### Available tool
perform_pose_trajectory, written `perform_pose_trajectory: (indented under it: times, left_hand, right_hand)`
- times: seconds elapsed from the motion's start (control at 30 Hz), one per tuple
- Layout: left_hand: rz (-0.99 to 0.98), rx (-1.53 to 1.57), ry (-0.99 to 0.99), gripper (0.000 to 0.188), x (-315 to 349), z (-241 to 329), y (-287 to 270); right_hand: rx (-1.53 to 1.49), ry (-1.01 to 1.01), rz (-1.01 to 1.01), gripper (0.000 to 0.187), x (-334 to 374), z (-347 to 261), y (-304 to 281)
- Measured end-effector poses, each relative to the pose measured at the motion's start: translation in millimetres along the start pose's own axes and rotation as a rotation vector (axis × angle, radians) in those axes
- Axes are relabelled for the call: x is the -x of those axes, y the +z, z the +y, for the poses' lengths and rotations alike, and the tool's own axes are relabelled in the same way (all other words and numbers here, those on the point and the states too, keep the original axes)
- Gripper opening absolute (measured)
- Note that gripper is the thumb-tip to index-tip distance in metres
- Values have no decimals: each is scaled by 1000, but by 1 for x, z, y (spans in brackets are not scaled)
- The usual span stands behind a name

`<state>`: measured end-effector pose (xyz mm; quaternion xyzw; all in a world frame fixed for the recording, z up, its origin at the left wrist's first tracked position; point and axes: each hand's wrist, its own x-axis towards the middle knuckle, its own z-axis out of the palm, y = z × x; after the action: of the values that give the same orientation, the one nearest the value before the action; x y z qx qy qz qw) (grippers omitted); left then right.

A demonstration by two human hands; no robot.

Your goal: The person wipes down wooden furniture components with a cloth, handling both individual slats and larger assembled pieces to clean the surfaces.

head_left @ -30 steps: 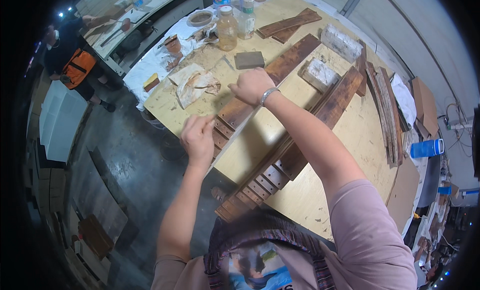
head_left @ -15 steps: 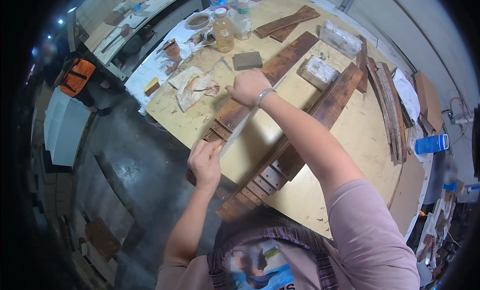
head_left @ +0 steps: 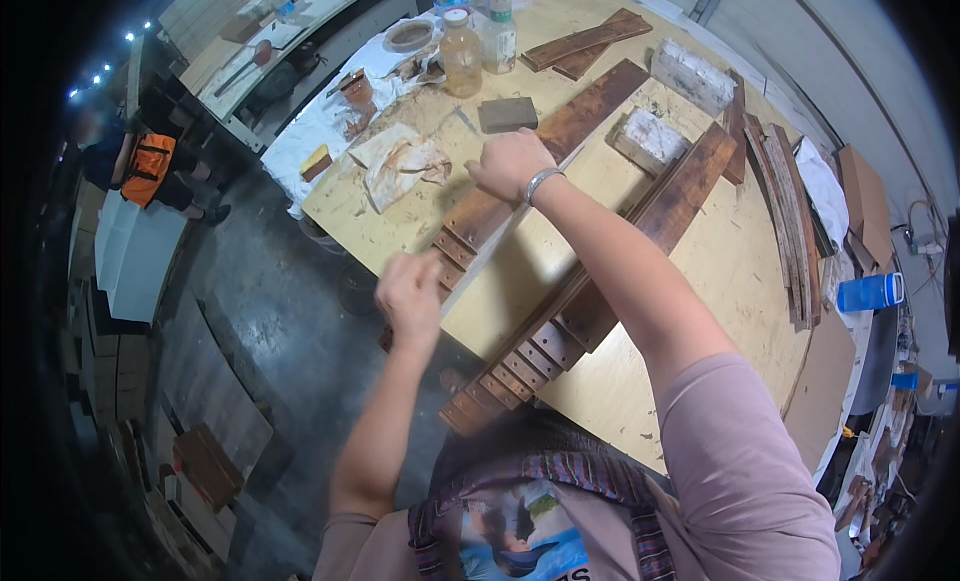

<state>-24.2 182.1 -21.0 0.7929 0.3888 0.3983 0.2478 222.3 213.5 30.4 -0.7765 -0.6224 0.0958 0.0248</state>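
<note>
Brown board [head_left: 590, 109] — right hand [head_left: 512, 167] curled closed over it; left hand [head_left: 409, 293] closed near drilled end.

a dark grey floor [head_left: 275, 256], shiny in places, lies left of a pale wooden worktable [head_left: 745, 266]. a second bench [head_left: 325, 3] stands farther back. a pale wall [head_left: 800, 56] rises at right; small lights [head_left: 130, 38] glow at upper left.

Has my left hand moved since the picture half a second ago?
Yes. Judged against the dark grey block, your left hand has shifted away from your body and slightly left, beside the stepped end of the long board.
</note>
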Motion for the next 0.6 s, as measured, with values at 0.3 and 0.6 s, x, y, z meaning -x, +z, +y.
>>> perform_pose_trajectory:
  times: [0.3,0.6]
  left_hand:
    - [17,-72,-19,16,14,-11,-14]
    - [8,56,-4,14,24,-16,-19]
  right_hand:
    - [8,0,-16,49,-1,-2,-1]
    - [6,17,-21,50,1,-5,0]
